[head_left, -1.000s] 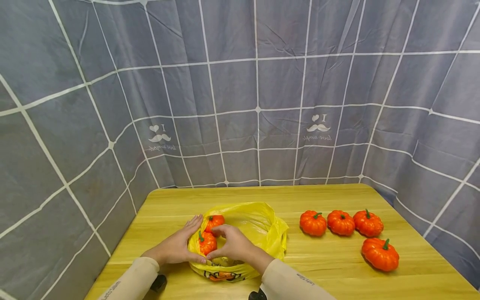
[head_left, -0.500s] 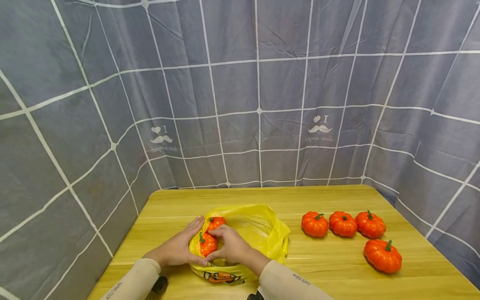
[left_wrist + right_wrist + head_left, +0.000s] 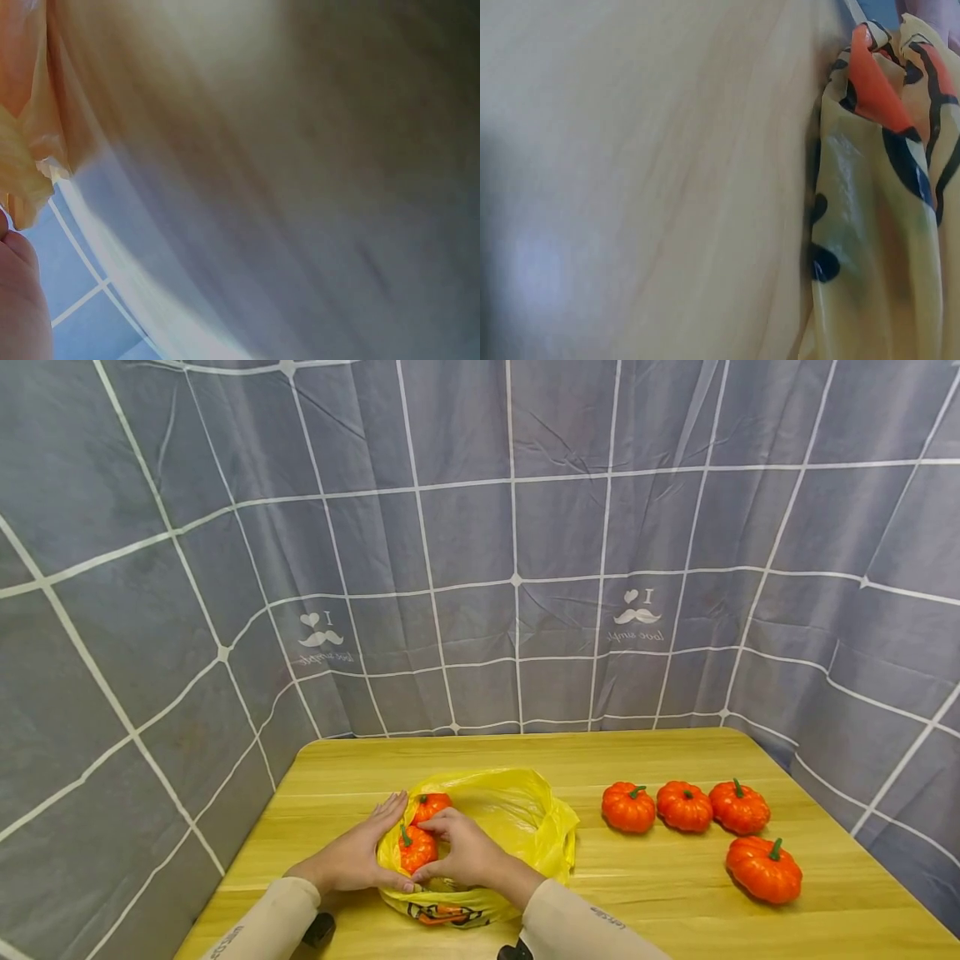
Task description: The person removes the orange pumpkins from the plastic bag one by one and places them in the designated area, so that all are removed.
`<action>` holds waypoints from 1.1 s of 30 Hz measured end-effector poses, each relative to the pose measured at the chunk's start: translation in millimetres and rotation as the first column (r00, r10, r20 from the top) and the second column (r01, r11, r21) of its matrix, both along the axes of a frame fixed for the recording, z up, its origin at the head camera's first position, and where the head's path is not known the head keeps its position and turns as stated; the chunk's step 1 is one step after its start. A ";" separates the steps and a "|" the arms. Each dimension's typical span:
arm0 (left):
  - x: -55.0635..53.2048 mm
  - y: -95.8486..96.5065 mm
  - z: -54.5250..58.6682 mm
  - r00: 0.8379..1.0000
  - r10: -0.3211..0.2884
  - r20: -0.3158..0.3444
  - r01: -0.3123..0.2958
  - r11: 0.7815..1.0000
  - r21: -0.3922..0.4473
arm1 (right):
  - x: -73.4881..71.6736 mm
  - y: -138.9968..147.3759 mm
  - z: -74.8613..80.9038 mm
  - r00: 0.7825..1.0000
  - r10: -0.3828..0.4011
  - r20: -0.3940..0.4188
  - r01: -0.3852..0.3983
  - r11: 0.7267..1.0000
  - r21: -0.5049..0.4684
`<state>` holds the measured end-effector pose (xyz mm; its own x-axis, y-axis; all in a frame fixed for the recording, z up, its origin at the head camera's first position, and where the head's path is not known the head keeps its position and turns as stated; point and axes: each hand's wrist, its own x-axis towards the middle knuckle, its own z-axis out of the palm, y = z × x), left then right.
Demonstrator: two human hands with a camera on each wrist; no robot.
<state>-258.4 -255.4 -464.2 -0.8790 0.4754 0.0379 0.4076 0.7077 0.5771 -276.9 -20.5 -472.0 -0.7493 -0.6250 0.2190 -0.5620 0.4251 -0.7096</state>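
The left hand (image 3: 367, 850), straight-fingered, braces the yellow bag (image 3: 558, 835) at 9 o'clock, seemingly steadying it while the right hand (image 3: 468, 852) grasps the near pumpkin (image 3: 417, 853) inside; 4 pumpkins (image 3: 684, 807) lie outside at 3 o'clock.

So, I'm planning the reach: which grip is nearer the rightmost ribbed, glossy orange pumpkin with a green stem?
Right. The right grip is in the mouth of the yellow plastic bag, well left of the pumpkin; the left grip is farther away, at the bag's left side.
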 end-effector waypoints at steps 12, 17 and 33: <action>0.0 2.5 -1.9 1.000 -0.002 -0.015 0.002 1.000 -0.003 | 2.4 15.1 2.1 0.992 -0.001 0.127 0.009 0.998 -0.066; 0.3 3.1 -2.4 1.000 0.007 -0.013 -0.007 1.000 -0.006 | 1.0 21.5 2.7 0.979 0.023 0.200 0.005 0.990 -0.140; -0.1 3.2 -3.7 0.999 0.001 -0.033 -0.002 1.000 -0.015 | -6.3 45.6 19.3 0.985 -0.015 0.173 0.042 0.988 -0.150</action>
<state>-258.5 -252.2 -468.0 -0.8781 0.4746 0.0602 0.4253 0.7168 0.5525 -283.2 25.1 -452.7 -0.8009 -0.5720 0.1772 -0.4162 0.3191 -0.8514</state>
